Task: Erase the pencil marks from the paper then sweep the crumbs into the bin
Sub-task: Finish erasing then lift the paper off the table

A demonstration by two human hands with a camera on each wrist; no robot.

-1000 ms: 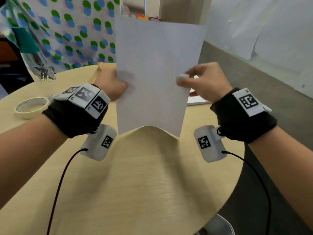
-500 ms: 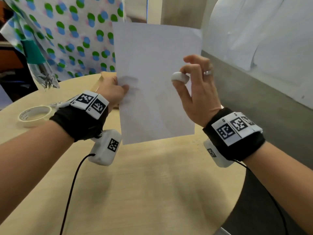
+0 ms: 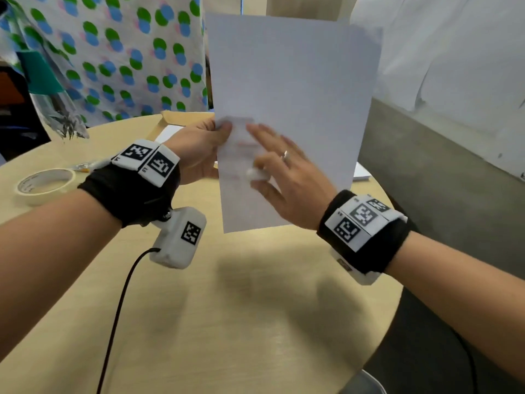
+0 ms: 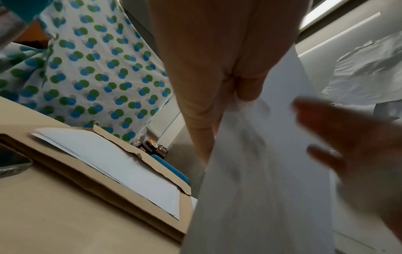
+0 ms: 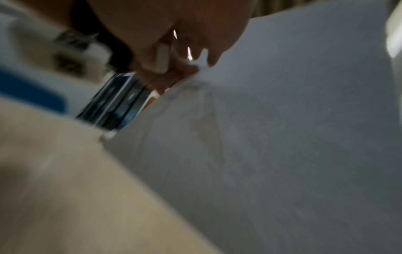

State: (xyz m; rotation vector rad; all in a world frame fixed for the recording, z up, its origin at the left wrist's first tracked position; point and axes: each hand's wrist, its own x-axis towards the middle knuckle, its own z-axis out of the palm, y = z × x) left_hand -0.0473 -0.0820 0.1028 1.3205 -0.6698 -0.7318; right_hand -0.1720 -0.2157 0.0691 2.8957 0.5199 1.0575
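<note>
I hold a white sheet of paper (image 3: 292, 89) upright above the round wooden table (image 3: 227, 322). My left hand (image 3: 199, 149) pinches its left edge between thumb and fingers; the left wrist view shows that grip on the paper (image 4: 261, 171). My right hand (image 3: 284, 177) lies across the lower face of the sheet, blurred by motion. It pinches a small white eraser (image 3: 254, 174) between thumb and index finger while its other fingers stretch straight over the paper. In the blurred right wrist view the eraser (image 5: 162, 58) shows against the palm beside the paper (image 5: 282, 137).
A roll of masking tape (image 3: 44, 184) lies at the table's left. A brown cardboard folder (image 4: 121, 171) with white sheets sits behind my left hand, a phone (image 4: 10, 163) beside it. Dotted cloth (image 3: 113, 52) hangs behind. A grey rim (image 3: 363, 382) shows below the table's near right edge.
The sheet's bottom edge has lifted off the table. My right hand left the paper's right edge, rose with the eraser, and now sweeps leftward across the lower face of the sheet.
</note>
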